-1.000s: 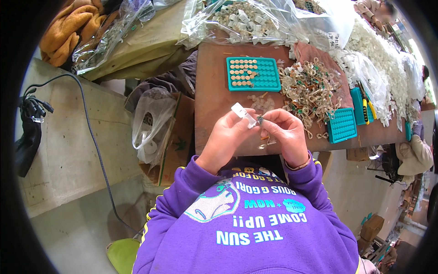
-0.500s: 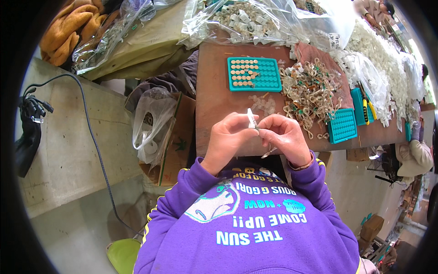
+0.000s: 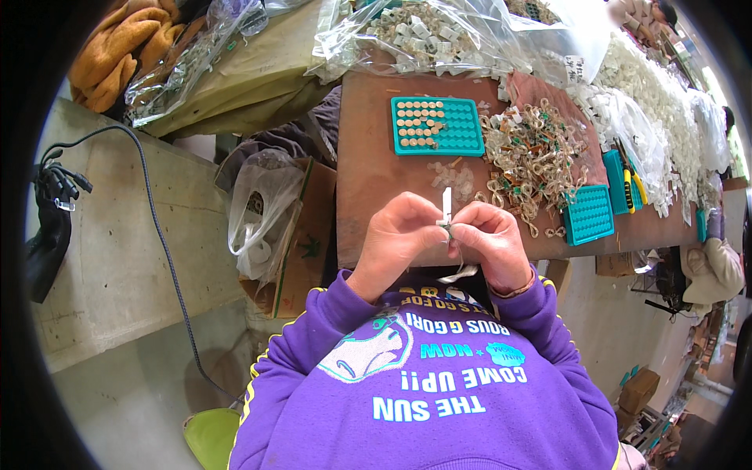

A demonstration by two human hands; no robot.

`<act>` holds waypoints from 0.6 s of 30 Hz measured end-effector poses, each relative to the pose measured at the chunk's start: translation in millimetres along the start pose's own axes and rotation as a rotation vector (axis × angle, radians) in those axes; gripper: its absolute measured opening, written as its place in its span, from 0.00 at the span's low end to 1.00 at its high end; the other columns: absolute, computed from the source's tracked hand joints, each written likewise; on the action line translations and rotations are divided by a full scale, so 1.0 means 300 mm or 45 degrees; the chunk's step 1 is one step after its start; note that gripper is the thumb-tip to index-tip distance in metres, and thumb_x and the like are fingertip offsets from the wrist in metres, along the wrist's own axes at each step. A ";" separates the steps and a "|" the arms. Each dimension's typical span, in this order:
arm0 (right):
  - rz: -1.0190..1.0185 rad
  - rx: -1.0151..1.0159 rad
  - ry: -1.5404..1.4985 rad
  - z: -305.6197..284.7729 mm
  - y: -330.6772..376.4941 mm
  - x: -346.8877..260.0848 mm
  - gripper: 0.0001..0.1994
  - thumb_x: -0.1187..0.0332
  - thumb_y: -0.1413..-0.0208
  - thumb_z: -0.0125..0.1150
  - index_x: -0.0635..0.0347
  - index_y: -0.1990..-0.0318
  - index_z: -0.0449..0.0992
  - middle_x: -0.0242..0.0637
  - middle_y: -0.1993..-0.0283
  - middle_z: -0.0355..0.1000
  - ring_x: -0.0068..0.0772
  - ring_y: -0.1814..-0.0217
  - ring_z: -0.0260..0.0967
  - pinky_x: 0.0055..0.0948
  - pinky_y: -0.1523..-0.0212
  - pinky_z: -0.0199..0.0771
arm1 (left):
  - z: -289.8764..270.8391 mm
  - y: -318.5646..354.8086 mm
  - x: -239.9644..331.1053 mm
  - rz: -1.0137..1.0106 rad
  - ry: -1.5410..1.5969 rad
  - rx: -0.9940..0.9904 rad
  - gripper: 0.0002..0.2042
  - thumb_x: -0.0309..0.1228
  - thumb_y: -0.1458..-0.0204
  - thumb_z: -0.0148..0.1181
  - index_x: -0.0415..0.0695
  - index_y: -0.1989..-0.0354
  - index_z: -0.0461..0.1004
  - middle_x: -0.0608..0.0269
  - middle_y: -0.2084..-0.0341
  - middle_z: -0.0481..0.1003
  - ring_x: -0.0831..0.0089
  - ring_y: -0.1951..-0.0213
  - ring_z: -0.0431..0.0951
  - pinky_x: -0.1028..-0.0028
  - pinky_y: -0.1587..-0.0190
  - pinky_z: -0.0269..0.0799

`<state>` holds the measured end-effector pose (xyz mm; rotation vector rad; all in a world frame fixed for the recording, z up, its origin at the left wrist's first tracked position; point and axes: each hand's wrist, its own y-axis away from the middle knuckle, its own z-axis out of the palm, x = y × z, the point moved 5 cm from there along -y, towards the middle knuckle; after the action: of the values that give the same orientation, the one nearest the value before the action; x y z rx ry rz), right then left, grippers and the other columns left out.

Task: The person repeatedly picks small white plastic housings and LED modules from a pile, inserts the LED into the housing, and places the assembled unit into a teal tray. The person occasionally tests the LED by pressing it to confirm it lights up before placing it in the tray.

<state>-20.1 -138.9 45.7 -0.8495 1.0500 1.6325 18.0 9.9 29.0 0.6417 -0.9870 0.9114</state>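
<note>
In front of my chest, at the near edge of the brown table, my left hand [image 3: 399, 237] pinches a small white plastic piece [image 3: 447, 202] that stands up between the hands. Against its lower end, the thumb and fingers of my right hand [image 3: 493, 241] close from the other side. A pale flat cable [image 3: 460, 274] hangs below the fingers and seems joined to the piece; the joint is hidden. Beyond the hands lie several clear plastic bits [image 3: 454, 178]. Farther off is a teal tray [image 3: 477, 125], its left part filled with small round tan discs [image 3: 419, 113].
A heap of coiled cables with small parts [image 3: 533, 160] lies right of the tray. Beside it are another teal tray [image 3: 589, 219] and yellow-black pliers [image 3: 629, 180]. Bags of white parts [image 3: 423, 35] line the back. A cardboard box [image 3: 309, 227] stands left; another person [image 3: 714, 262] sits far right.
The white piece has turned from tilted to nearly upright and stands higher between my fingers. The pale cable below has swung nearer to my body. Both hands stay about in place.
</note>
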 end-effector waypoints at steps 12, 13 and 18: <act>-0.075 0.124 0.000 0.027 0.010 0.010 0.05 0.72 0.41 0.59 0.65 0.66 0.73 0.34 0.73 0.73 0.23 0.74 0.72 0.20 0.71 0.71 | 0.008 0.008 0.018 0.121 -0.001 0.002 0.09 0.18 0.49 0.63 0.41 0.62 0.71 0.69 0.66 0.74 0.83 0.61 0.75 0.80 0.57 0.70; -0.086 0.108 0.051 0.028 0.013 0.004 0.05 0.73 0.41 0.59 0.65 0.66 0.73 0.34 0.73 0.73 0.23 0.74 0.72 0.20 0.71 0.71 | 0.009 0.011 0.018 0.116 0.000 0.005 0.09 0.18 0.49 0.63 0.41 0.63 0.71 0.70 0.66 0.74 0.83 0.61 0.74 0.80 0.57 0.70; -0.032 -0.027 0.185 0.014 0.025 -0.032 0.03 0.76 0.44 0.61 0.65 0.66 0.73 0.33 0.70 0.74 0.20 0.71 0.72 0.19 0.69 0.72 | 0.029 0.015 0.028 -0.010 0.080 -0.127 0.09 0.18 0.50 0.65 0.41 0.64 0.71 0.69 0.68 0.74 0.83 0.62 0.74 0.80 0.57 0.71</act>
<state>-24.9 -139.6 57.6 -1.0037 1.1188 1.5823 12.5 8.0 40.5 0.5294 -0.9663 0.8648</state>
